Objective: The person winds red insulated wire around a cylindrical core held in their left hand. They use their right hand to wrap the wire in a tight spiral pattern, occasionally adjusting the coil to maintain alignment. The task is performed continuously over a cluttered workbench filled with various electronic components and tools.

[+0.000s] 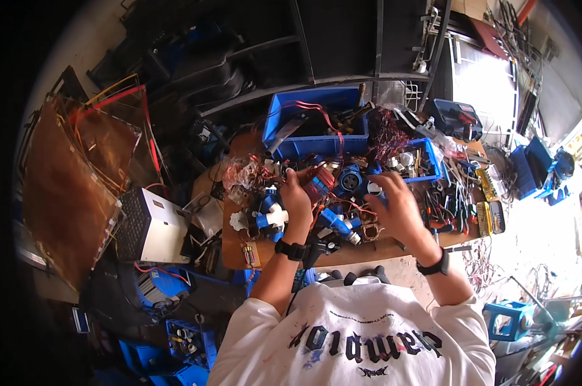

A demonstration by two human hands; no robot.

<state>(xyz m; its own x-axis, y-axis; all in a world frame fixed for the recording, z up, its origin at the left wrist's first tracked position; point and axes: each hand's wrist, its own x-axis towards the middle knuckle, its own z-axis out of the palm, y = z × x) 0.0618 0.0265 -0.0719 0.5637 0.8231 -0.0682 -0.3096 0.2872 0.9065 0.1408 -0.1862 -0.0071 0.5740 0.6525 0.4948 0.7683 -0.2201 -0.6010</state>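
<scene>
My left hand (297, 201) is closed at the middle of the cluttered workbench, its thumb and fingers against a red-and-blue block with red wires (319, 184). The block's exact kind is too small to make out. To the right, my right hand (395, 207) is open, fingers apart and curved, beside a small white round part (374, 188). Whether the fingertips touch that part I cannot tell. Between the hands lie a blue round socket (350, 179) and a blue cylindrical connector (340, 225). A white-and-blue fitting (273, 217) lies left of my left wrist.
Behind my hands stands a large blue bin (317, 143) with parts and red cable. Right of it are a smaller blue tray (436, 162), a dark case (457, 119) and scattered hand tools (450, 207). A white box (154, 226) stands left of the wooden workbench (232, 252).
</scene>
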